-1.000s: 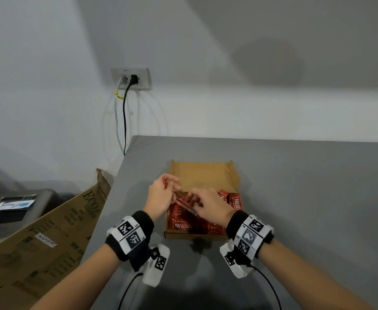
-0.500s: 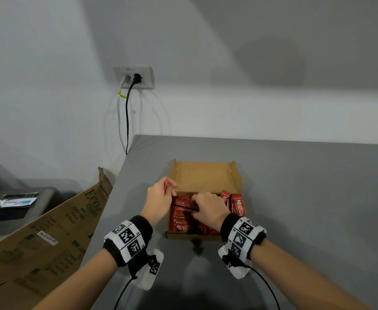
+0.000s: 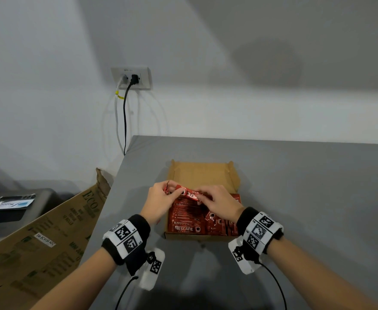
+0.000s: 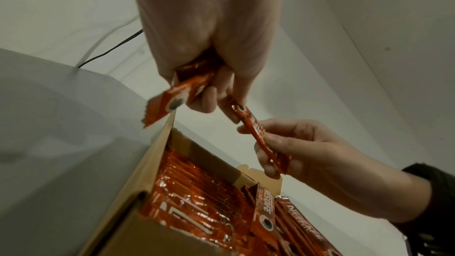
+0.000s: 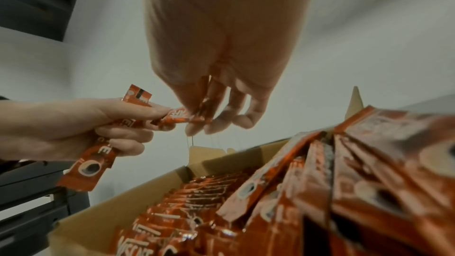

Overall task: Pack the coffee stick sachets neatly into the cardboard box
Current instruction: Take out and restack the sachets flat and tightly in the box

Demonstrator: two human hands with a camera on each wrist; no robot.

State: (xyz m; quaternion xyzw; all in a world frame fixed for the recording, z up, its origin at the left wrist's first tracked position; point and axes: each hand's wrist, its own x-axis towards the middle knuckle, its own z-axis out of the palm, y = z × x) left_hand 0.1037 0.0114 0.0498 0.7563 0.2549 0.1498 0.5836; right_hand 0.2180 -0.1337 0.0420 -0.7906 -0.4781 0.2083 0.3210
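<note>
Both hands above the cardboard box [image 3: 202, 173]. Left hand [image 3: 160, 203] pinches one end of a red sachet [image 3: 191, 194] w/ thumb + forefinger, and grips spare sachets [image 4: 172, 98] in its curled fingers. Right hand [image 3: 220, 204] pinches the sachet's other end. Sachet sits level, just over the packed sachets [image 3: 184, 220] filling the box's near part; far part bare. Box on grey table [image 3: 295, 186]. Left of table: big printed carton [image 3: 38, 238] leaning at the edge, dark unit [image 3: 11, 209] behind it. Wall socket [image 3: 131, 78] w/ 2 cables above the table's far-left corner.
</note>
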